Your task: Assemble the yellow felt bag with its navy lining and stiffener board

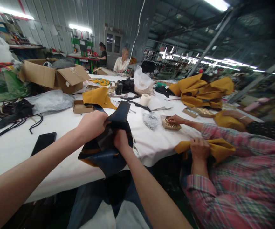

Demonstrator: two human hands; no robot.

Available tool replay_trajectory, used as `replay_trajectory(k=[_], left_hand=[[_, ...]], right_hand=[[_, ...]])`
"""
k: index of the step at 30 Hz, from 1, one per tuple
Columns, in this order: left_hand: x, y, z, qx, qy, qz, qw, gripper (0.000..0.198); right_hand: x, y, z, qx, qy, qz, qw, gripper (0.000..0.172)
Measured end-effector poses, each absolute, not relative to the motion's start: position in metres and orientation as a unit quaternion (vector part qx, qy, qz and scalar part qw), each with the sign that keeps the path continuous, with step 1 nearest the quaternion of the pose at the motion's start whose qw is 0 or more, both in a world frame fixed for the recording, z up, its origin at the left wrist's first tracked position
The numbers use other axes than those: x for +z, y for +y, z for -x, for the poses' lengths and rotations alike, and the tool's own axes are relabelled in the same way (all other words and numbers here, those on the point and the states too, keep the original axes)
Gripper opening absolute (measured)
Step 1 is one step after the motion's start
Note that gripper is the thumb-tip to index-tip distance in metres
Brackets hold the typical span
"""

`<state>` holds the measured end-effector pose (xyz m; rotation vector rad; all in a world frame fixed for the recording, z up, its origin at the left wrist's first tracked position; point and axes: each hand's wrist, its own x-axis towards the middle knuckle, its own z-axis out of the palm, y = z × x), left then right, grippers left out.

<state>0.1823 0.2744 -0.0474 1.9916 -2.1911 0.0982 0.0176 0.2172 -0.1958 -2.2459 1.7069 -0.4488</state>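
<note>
A dark blue leather-like piece [111, 162] with some yellow on its edge lies at the near edge of the white-covered table, partly over my lap. My left hand [95, 122] is closed on its upper left part, beside a dark flap that stands up. Inside its opening is my right hand [121, 140], with the fingers curled and their tips hidden by the material; what they hold there cannot be made out. A black phone [44, 142] lies to the left of the piece.
At the right, a person in a plaid shirt [242, 184] holds a yellow piece [220, 149] and reaches into a small box of metal parts [172, 124]. A cardboard box [42, 73], black cords [6, 117] and plastic bags stand or lie at the left.
</note>
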Motion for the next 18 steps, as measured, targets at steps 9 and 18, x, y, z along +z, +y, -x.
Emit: replay_trajectory(k=[9, 18], left_hand=[[-0.06, 0.266, -0.199, 0.023, -0.768, -0.629, 0.114, 0.027], [-0.064, 0.265, -0.193, -0.011, -0.767, -0.63, 0.125, 0.03]], right_hand=[[-0.133, 0.206, 0.059, -0.381, 0.513, 0.768, -0.053, 0.101], [-0.178, 0.117, 0.028, -0.11, 0.365, 0.902, 0.204, 0.012]])
